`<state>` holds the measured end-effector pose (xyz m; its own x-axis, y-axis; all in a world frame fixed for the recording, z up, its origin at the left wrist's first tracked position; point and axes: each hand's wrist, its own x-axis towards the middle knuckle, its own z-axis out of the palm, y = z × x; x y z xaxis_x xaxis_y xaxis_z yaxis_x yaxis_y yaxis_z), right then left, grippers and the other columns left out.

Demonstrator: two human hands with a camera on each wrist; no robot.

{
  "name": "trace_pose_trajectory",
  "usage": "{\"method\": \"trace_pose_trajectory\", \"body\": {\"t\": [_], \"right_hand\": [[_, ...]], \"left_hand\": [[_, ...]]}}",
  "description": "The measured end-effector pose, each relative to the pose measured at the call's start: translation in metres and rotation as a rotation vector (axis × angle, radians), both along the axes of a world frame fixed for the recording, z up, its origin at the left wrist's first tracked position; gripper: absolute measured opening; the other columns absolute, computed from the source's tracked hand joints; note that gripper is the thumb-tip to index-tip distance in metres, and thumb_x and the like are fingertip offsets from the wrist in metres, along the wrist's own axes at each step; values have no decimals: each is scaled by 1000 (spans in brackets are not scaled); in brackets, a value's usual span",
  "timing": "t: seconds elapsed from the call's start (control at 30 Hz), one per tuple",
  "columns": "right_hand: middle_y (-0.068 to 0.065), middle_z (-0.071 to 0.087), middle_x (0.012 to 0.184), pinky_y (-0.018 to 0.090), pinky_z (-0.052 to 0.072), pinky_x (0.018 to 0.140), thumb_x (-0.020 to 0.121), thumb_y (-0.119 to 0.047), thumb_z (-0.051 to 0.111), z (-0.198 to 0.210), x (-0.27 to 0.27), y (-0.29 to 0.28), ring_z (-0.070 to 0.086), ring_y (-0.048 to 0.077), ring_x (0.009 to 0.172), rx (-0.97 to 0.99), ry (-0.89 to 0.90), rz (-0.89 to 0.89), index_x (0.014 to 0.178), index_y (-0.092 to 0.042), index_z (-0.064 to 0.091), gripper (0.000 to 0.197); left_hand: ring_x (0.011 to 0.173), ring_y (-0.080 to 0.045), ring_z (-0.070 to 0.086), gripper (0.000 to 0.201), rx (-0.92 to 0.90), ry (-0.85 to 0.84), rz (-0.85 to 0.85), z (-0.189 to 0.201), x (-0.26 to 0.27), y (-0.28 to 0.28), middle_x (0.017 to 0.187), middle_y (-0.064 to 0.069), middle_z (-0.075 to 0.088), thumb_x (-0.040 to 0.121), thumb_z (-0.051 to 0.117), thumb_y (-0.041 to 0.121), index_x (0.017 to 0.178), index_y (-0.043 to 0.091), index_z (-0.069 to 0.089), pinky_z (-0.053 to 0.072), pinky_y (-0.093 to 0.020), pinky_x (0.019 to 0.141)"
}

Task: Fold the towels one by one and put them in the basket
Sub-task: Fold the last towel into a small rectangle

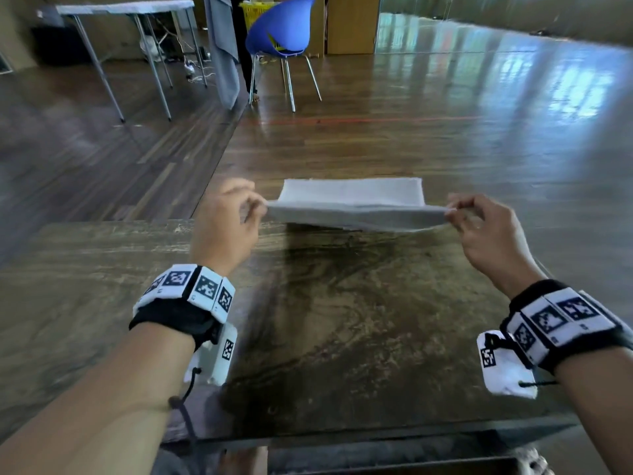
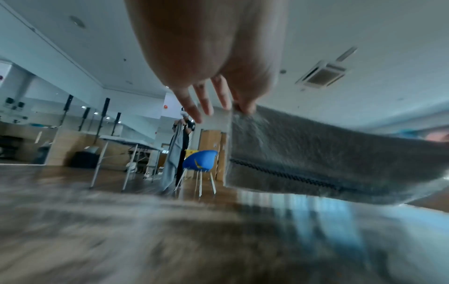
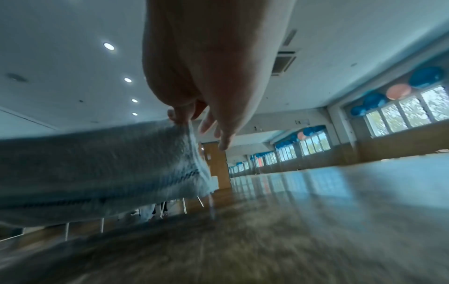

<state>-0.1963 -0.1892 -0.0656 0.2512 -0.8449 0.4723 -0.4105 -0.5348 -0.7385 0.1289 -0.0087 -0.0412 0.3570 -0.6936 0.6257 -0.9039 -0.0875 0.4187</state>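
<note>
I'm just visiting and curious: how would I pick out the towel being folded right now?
Start at the brown marbled table in front of the person. At its far edge, the left hand and right hand each pinch an end of a pale grey towel, stretched between them. It is the only cloth at this table; the other grey cloth hangs far back beside the blue chair.

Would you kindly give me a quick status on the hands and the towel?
Left hand and right hand each pinch a towel end. Towel stretched between them, folded, above the table. Basket for it not seen at the table; nothing in the way.
</note>
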Motion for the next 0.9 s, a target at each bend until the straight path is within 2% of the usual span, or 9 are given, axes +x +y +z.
{"method": "trace_pose_trajectory", "body": {"t": [0.07,0.13,0.2,0.27,0.4,0.53,0.63,0.77,0.9], "right_hand": [[-13,71,99,17,46,76,96,-16,68,-15,-6,0,67,8,92,103,57,39,82,-34,63,23],[-16,70,91,19,44,71,96,-17,67,-27,-11,4,63,0,82,154,134,73,82,-31,63,20],[-11,70,88,18,42,72,96,-14,67,-34,-13,8,60,-5,76,183,148,124,84,-27,64,18],[-3,69,84,9,41,66,98,-13,65,-36,-15,11,57,-7,65,193,137,143,87,-21,63,13],[-6,65,73,12,36,49,100,-19,61,-30,-25,15,47,-1,48,168,196,162,87,-22,60,13],[-7,66,79,29,43,59,101,-26,58,-18,-37,18,58,-2,65,214,350,158,84,-24,61,17],[1,70,80,37,55,64,101,-26,58,-6,-45,22,67,20,71,431,359,231,87,-17,65,18],[9,76,83,34,57,53,102,-28,58,5,-60,26,73,32,65,739,382,322,90,-11,66,21],[10,73,80,31,56,52,99,-30,61,-1,-53,14,70,24,62,578,377,194,92,-12,64,20]], "left_hand": [[99,-25,63,10,152,30,-62,-15,0,8,109,-8,69,92,64,9,97,5,72,49,-37,91],[96,-25,64,11,309,86,-91,-29,0,15,103,-7,71,92,65,9,100,6,73,45,-29,83],[98,-21,63,12,424,139,-70,-36,-1,20,104,-3,72,93,66,14,101,9,74,39,-24,80],[96,-14,62,12,481,187,-68,-36,-1,22,105,3,71,92,67,19,99,12,74,39,-25,82],[64,-7,56,10,498,313,-92,-26,-6,26,89,10,69,90,64,21,81,19,69,39,-25,61],[61,-18,52,24,582,426,-149,-21,-12,30,62,1,61,90,60,19,67,14,64,40,-34,66],[66,-21,46,26,717,498,-193,-18,-15,30,65,-8,51,86,59,16,63,5,56,37,-34,64],[66,-24,39,19,882,626,-237,-15,-18,26,72,-12,41,71,61,23,66,8,50,36,-33,62],[62,-24,51,26,766,530,-158,-24,-15,10,67,-9,58,88,64,21,65,9,62,44,-37,62]]}}
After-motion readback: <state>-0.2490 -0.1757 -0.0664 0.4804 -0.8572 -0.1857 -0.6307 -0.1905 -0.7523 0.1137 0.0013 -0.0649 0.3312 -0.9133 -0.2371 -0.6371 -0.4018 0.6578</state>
